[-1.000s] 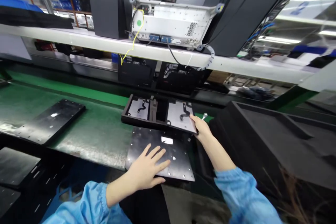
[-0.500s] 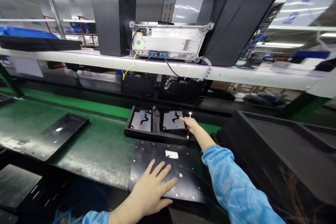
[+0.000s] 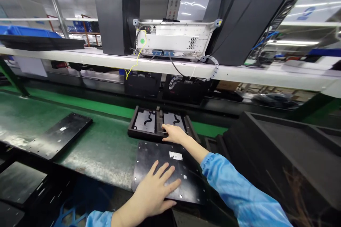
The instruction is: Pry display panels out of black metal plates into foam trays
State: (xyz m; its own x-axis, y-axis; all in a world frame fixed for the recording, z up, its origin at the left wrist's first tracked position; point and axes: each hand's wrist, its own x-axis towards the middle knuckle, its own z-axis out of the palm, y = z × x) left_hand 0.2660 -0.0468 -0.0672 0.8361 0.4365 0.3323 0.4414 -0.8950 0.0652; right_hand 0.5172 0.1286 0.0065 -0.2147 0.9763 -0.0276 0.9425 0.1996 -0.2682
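Observation:
My left hand [image 3: 153, 191] lies with fingers spread on a flat black plate [image 3: 157, 152], which has small holes along its edges and a white label [image 3: 176, 155]. My right hand [image 3: 174, 134] is at the front of a dark foam tray [image 3: 141, 135], fingers pinched on a thin pale stick [image 3: 163, 132], mostly hidden by the hand. Two compartments of the tray each hold a flat grey part with a curved black ribbon cable, the left grey part [image 3: 142, 118] and the right grey part [image 3: 168, 117]. Whether my fingertips touch the right part, I cannot tell.
Another black plate [image 3: 60, 134] lies to the left on the green bench [image 3: 112, 156]. Large dark foam trays [image 3: 266, 149] are stacked at the right. Across the back, a white shelf [image 3: 106, 62] carries a white instrument [image 3: 176, 39] with cables and tall dark cases.
My right hand has moved left and nearer, from the tray's right side to its front middle, and the stick has turned from upright to level. My left hand stays on the plate.

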